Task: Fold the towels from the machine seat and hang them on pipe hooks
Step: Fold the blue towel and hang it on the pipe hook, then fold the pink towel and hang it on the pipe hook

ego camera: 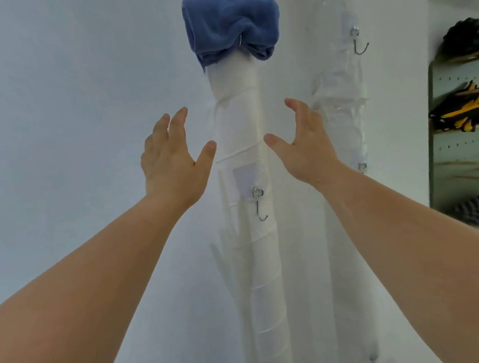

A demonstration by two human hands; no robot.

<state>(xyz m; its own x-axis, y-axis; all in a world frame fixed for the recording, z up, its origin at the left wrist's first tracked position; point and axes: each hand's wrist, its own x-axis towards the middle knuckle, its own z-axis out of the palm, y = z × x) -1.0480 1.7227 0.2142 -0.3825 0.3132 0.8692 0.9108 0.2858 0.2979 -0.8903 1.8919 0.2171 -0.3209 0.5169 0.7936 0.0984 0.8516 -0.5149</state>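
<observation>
A folded blue towel hangs bunched on a hook high on the white wrapped pipe. Below it, both my hands are raised with fingers spread, one on each side of the pipe and apart from the towel. My left hand is left of the pipe, and my right hand is right of it. Neither holds anything. A bare metal hook hangs lower on the same pipe. A second wrapped pipe to the right carries another bare hook.
A plain white wall fills the left side. At the right edge a grey pegboard rack holds black and yellow items. A third small hook shows on the right pipe behind my right wrist.
</observation>
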